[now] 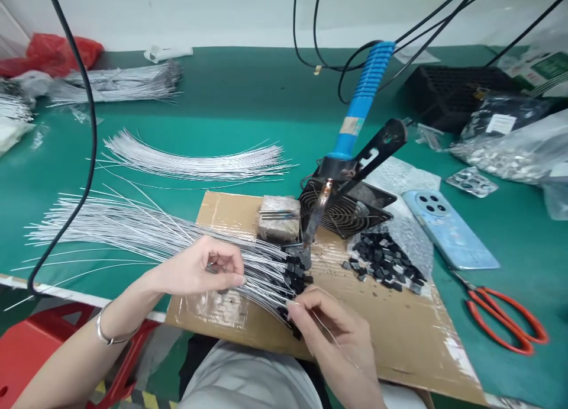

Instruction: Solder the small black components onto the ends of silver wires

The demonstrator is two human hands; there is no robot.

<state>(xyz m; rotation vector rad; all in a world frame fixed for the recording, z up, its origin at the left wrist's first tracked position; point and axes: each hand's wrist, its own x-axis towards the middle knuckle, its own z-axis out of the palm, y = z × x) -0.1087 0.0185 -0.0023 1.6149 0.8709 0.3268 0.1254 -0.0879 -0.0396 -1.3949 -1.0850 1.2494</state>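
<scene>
My left hand point(217, 267) is closed over a bundle of thin white wires point(133, 225), its thumb and forefinger pinching a wire. The bundle's right ends carry small black pieces point(295, 270) and lie on a cardboard sheet point(377, 332). Just right of those ends, my right hand point(332, 332) pinches a fine, bare-looking wire point(326, 326) that trails back across the palm. Above the black-tipped ends, a soldering iron point(364, 95) with a blue handle slants down, its tip close to a small metal block point(299, 256). Both palms are largely hidden.
Behind the iron lies a black fan point(350, 211). Loose black pieces point(390, 261) sit on bubble wrap. To the right are a blue phone point(452, 228) and red-handled scissors point(506, 320). Another wire bundle point(199, 160) lies farther back. A black cable point(89, 131) hangs at left.
</scene>
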